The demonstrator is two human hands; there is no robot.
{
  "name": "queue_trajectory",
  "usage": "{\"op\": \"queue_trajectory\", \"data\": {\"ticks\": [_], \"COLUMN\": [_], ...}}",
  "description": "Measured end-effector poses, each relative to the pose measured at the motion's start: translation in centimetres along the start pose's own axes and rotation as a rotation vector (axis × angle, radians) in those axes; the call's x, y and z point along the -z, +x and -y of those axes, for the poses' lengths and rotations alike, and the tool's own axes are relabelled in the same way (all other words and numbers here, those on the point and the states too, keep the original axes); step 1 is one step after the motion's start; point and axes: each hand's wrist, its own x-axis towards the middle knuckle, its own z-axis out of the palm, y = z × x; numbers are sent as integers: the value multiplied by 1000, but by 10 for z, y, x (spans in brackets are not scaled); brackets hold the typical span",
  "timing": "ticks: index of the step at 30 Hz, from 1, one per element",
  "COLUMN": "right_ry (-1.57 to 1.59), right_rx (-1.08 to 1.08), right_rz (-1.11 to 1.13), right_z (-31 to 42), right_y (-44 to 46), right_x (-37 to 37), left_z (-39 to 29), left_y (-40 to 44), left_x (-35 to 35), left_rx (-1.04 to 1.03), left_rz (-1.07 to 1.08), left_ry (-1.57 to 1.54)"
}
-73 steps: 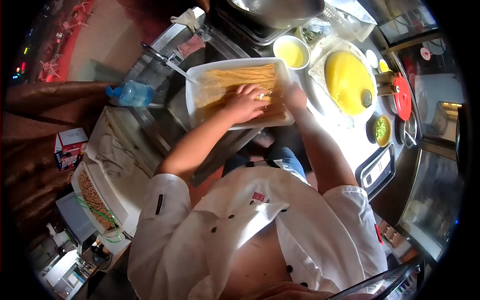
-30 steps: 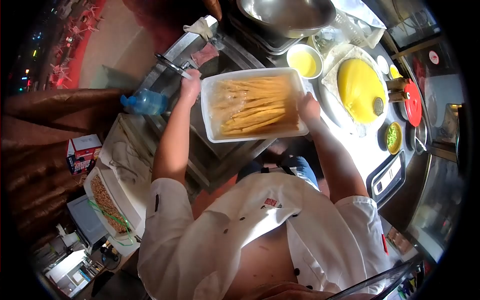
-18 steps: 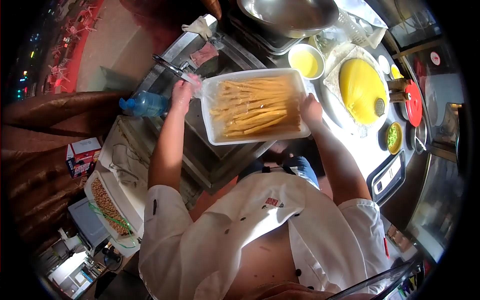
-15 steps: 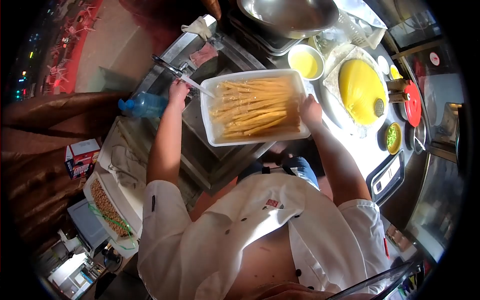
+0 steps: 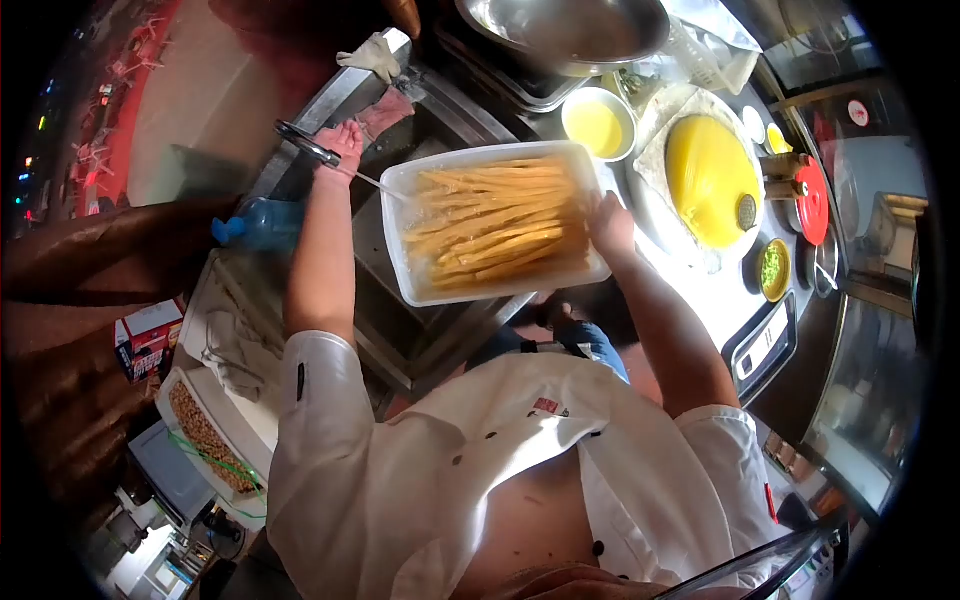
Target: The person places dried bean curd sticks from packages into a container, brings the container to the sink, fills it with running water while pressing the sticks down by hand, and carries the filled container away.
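Note:
A white rectangular plastic tub (image 5: 397, 240) is held over the sink (image 5: 375, 325). Inside, long pale-yellow sticks (image 5: 500, 220), which look like dried bean curd sticks, lie in water. My right hand (image 5: 612, 228) grips the tub's right rim, thumb on top. At the tub's left, a thin stream of water runs in from the metal faucet (image 5: 308, 143). My left hand (image 5: 342, 150) is beside the faucet with fingers extended, partly behind the spout; whether it touches the handle is unclear. A pink cloth (image 5: 385, 113) lies just past its fingertips.
On the right counter are a white bowl of yellow liquid (image 5: 597, 125), a large yellow mound under film (image 5: 710, 180), a bowl of chopped greens (image 5: 773, 268) and a phone (image 5: 765, 345). A metal bowl (image 5: 570, 25) stands behind. At left are a blue bottle (image 5: 268, 225) and a box of peanuts (image 5: 205, 430).
My left hand has moved up along the faucet, its fingers now stretched out beyond it. The water stream has thinned. My right hand keeps its hold on the tub.

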Motion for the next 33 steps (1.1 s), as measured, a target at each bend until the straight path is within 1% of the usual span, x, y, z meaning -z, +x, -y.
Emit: {"op": "queue_trajectory", "data": {"ticks": [1, 2, 3, 5, 6, 7, 8, 9, 10, 11, 12, 13, 16, 18, 19, 20, 21, 23, 24, 25, 27, 28, 29, 31, 33], "right_ry": [-2, -20, -38, 52, 42, 38, 43, 50, 42, 45, 10, -27, -59, -39, -14, -14, -16, 12, 31, 31, 97, 111, 112, 214, 257], "right_rx": [-5, 25, 55, 84, 107, 103, 121, 139, 109, 109, 134, 157, 151, 141, 136, 40, 43, 74, 13, 11, 89, 113, 110, -2, -6], "right_rz": [0, 12, 20, -34, -55, -58, -76, -93, -82, -90, -94, -93, -89, -104, -113, -91, -99, -152, -88, -93, -82, -118, -124, -57, -74], "right_z": [-3, -7, -9, -14, -15, -16, -16, -16, -17, -19, -23, -26, -26, -24, -15, -7, -3, -1, 1, -2, -7, -10, -13, -12, -16], "right_y": [2, 2, 2, 1, 1, 1, 1, 0, 1, 4, 6, 5, 8, 8, 6, 3, 3, -4, -6, -12, -24, -31, -39, -60, -86], "right_x": [-2, -6, -8, -10, -12, -12, -12, -13, -15, -19, -24, -26, -29, -25, -19, -11, -8, -3, 1, 3, 9, 11, 13, 28, 43], "left_z": [7, 13, 17, 32, 36, 42, 48, 59, 65, 75, 94, 106, 128, 141, 145, 148, 151, 155, 157, 159, 163, 165, 168, 172, 176], "left_y": [-28, -51, -56, -55, -53, -76, -101, -121, -153, -166, -176, -201, -211, -212, -215, -215, -216, -224, -228, -233, -245, -252, -258, -280, -302], "left_x": [-42, -66, -62, -45, -23, -35, -45, -40, -62, -51, -35, -59, -38, -32, -34, -37, -38, -38, -38, -38, -40, -42, -42, -57, -58], "left_rx": [-81, -162, -156, -184, -123, -86, -74, -54, 59, 113, 39, -94, -100, -163, -165, -231, -296, -316, -334, -335, -353, -333, -335, -359, -334], "left_rz": [-107, -214, -211, -345, -379, -456, -470, -425, -412, -310, -358, -360, -402, -414, -407, -410, -415, -424, -434, -428, -453, -458, -451, -427, -419], "left_ry": [18, 39, 41, 485, 637, 774, 857, 814, 855, 859, 900, 991, 1011, 881, 878, 869, 860, 868, 878, 878, 936, 922, 924, 859, 836]}}
